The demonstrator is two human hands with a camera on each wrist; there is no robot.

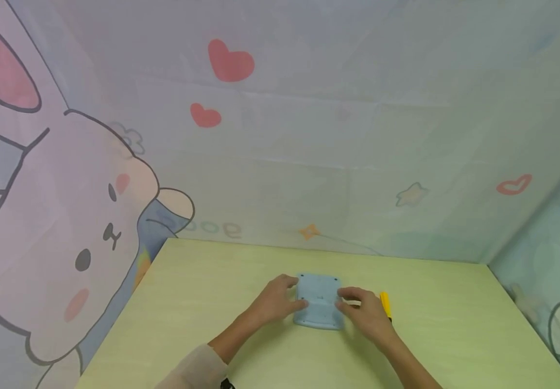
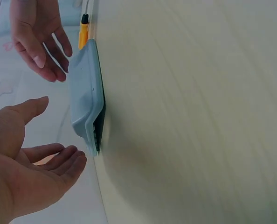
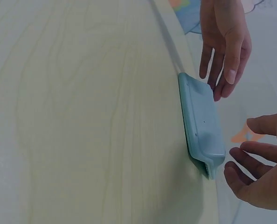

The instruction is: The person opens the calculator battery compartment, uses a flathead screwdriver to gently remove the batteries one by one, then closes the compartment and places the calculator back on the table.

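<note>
A light-blue plastic device [image 1: 319, 297], shaped like a calculator lying face down, rests on the table with small dark screw holes near its corners. My left hand [image 1: 276, 300] is at its left side, fingers relaxed and thumb tip over the edge in the head view. On the opposite side my right hand [image 1: 368, 313] has its fingertips right at the right edge. Both wrist views show the hands with loosely bent fingers and nothing gripped, beside the device [image 2: 87, 91]. Its dark underside shows along one raised edge [image 3: 201, 163].
A screwdriver with a yellow handle [image 1: 385, 305] and black end lies just right of my right hand. The pale wood-grain table [image 1: 211, 275] ends at a printed cloth backdrop [image 1: 309, 135] with hearts and a rabbit.
</note>
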